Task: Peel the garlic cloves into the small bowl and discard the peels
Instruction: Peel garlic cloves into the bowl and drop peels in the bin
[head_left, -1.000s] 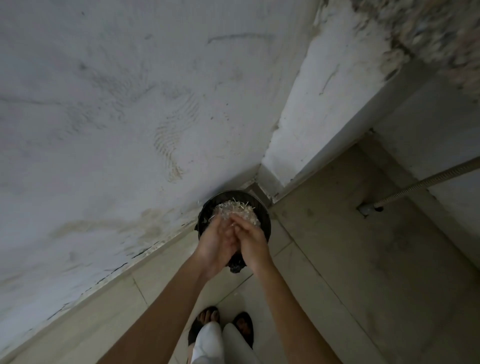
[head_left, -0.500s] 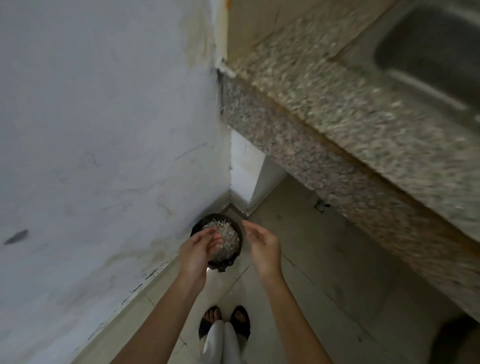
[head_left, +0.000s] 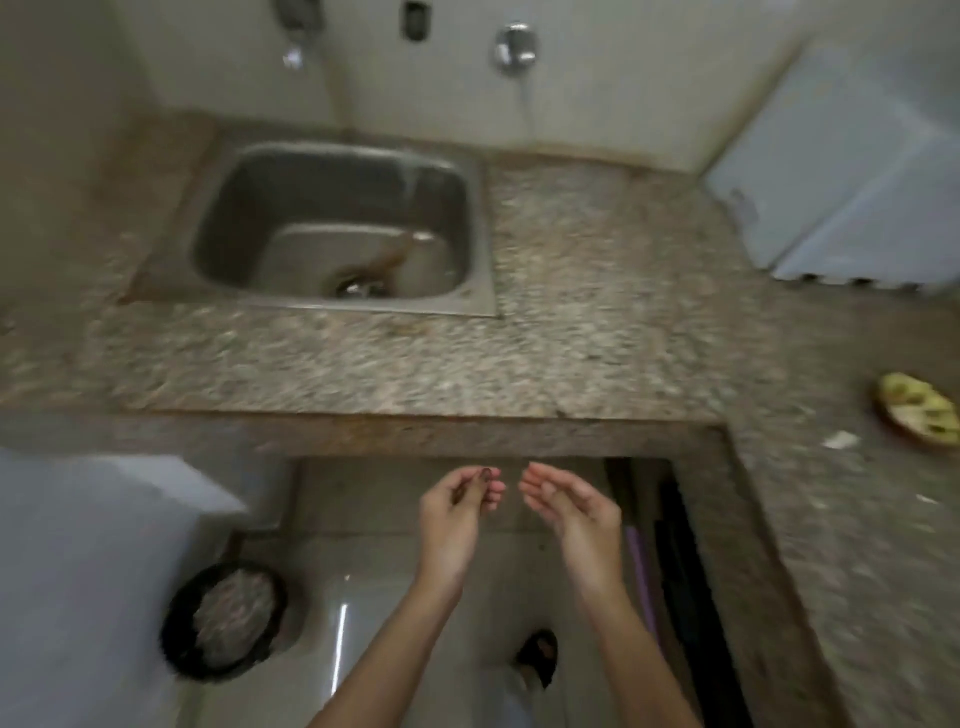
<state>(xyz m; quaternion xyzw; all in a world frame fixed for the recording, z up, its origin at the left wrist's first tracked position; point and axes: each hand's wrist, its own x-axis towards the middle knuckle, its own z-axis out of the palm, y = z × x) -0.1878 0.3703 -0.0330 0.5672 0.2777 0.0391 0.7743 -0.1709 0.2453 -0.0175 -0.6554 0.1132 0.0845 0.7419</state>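
Likely finishing peel dump in round black bin (head_left: 174, 636); right hand (head_left: 571, 506) hanging loose, empty; left hand (head_left: 457, 501) curling, contents unclear; next: reaching speckled stone desk (head_left: 597, 338)

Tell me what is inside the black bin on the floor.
The black bin is filled nearly to its rim with pale, papery scraps, likely garlic peels, though blurred. Whatever lies beneath that top layer, and the bin's bottom, is covered.
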